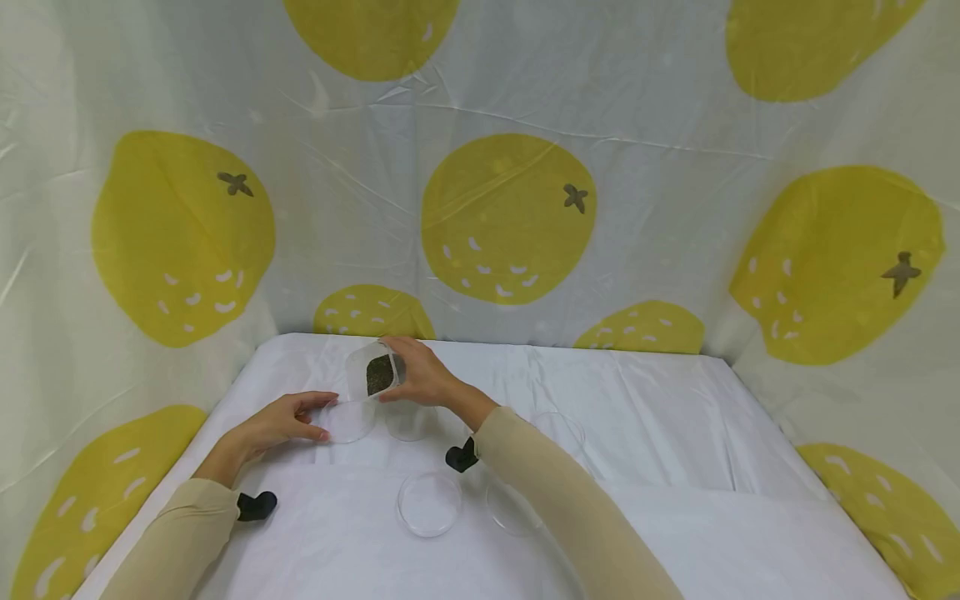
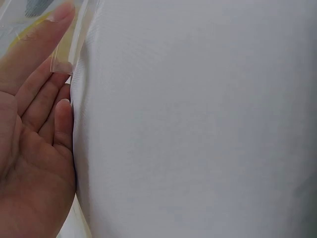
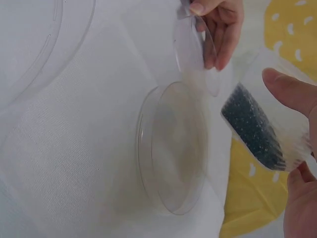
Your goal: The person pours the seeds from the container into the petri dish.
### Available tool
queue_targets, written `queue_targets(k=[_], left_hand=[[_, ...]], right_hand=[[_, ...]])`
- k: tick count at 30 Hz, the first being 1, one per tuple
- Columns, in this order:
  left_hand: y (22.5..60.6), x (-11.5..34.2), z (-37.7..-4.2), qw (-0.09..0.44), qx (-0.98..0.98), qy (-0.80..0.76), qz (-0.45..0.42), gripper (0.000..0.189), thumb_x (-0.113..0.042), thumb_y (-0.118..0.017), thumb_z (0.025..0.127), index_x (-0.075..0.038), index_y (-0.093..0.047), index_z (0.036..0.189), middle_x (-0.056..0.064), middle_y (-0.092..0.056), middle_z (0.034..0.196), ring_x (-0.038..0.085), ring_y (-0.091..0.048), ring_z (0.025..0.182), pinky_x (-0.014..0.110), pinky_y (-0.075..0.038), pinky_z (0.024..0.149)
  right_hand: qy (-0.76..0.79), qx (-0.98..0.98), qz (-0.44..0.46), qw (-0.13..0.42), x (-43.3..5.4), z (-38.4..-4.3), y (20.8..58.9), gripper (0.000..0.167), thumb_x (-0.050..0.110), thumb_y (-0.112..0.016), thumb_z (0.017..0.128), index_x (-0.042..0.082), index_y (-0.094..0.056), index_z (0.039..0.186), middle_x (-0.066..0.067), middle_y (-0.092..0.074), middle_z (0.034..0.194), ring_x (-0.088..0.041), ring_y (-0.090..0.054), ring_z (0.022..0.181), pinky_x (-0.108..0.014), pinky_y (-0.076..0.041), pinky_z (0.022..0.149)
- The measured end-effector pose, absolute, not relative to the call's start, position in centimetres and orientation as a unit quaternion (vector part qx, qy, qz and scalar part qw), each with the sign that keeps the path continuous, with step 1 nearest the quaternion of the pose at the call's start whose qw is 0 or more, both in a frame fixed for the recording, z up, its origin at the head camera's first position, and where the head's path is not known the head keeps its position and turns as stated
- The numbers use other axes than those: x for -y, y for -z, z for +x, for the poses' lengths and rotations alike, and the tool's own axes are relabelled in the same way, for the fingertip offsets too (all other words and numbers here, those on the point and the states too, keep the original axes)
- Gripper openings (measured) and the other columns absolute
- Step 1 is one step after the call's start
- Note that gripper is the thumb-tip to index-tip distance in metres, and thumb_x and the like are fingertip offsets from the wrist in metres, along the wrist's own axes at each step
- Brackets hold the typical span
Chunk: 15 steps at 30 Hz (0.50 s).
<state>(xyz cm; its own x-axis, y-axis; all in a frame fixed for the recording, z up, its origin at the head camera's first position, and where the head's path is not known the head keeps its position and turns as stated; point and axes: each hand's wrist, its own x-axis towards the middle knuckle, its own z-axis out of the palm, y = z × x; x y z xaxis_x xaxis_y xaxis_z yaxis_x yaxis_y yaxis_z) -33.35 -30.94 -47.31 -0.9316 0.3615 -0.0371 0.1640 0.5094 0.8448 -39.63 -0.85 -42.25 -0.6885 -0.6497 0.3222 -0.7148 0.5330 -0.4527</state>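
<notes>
My right hand (image 1: 420,371) grips a clear plastic container (image 3: 292,124), tilted above a clear petri dish at the left. Dark, fine granules (image 1: 379,375) lie gathered against one side inside it. With thumb and fingers at opposite sides of its left edge, my left hand (image 1: 281,421) holds that petri dish (image 1: 352,423). The dish's edge also shows between the thumb and fingers in the left wrist view. Just right of it stands another clear round dish (image 3: 173,148), below the tilted container.
Several more clear round dishes are on the white cloth, one (image 1: 429,532) in front and another (image 1: 491,504) beside it. A further dish (image 1: 583,433) lies partly behind my right forearm. White curtains with yellow fruit prints (image 1: 510,221) enclose the table's back and sides.
</notes>
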Motion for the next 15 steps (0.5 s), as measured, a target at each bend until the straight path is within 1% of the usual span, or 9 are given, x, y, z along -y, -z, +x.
queue_targets(k=[5,11,13,15], left_hand=[[47.27,30.88,-33.23,0.101,-0.867,-0.463,0.156,0.073,-0.019,-0.089,0.083,-0.001,-0.057,0.146,0.019,-0.054,0.148,0.031,-0.045,0.115,0.025,-0.039,0.092],[47.28,30.82,-33.12,0.102,-0.867,-0.463,0.156,0.073,-0.019,-0.089,0.083,-0.001,-0.057,0.146,0.02,-0.053,0.149,0.032,-0.045,0.121,0.022,-0.04,0.095],[47.28,30.79,-33.1,0.101,-0.865,-0.465,0.157,0.072,-0.019,-0.089,0.083,-0.001,-0.057,0.146,0.02,-0.053,0.149,0.032,-0.045,0.121,0.022,-0.04,0.095],[47.27,30.72,-33.07,0.102,-0.865,-0.465,0.159,0.072,-0.018,-0.089,0.083,-0.001,-0.057,0.146,0.02,-0.054,0.148,0.031,-0.045,0.117,0.023,-0.04,0.093]], right_hand=[[-0.277,0.879,0.385,0.052,0.76,-39.82,42.52,0.098,0.032,-0.095,0.077,0.011,-0.043,0.157,-0.006,-0.046,0.156,-0.022,-0.041,0.144,-0.035,-0.035,0.116],[-0.278,0.875,0.391,0.062,0.77,-40.06,43.01,0.097,0.029,-0.096,0.076,0.01,-0.044,0.156,-0.006,-0.047,0.156,-0.02,-0.041,0.144,-0.03,-0.033,0.116],[-0.275,0.874,0.395,0.064,0.84,-40.05,43.08,0.096,0.029,-0.096,0.076,0.01,-0.044,0.155,-0.006,-0.048,0.155,-0.02,-0.041,0.144,-0.03,-0.032,0.116],[-0.269,0.874,0.399,0.064,0.85,-39.98,43.1,0.096,0.028,-0.095,0.076,0.01,-0.044,0.155,-0.006,-0.048,0.155,-0.021,-0.041,0.144,-0.031,-0.031,0.117]])
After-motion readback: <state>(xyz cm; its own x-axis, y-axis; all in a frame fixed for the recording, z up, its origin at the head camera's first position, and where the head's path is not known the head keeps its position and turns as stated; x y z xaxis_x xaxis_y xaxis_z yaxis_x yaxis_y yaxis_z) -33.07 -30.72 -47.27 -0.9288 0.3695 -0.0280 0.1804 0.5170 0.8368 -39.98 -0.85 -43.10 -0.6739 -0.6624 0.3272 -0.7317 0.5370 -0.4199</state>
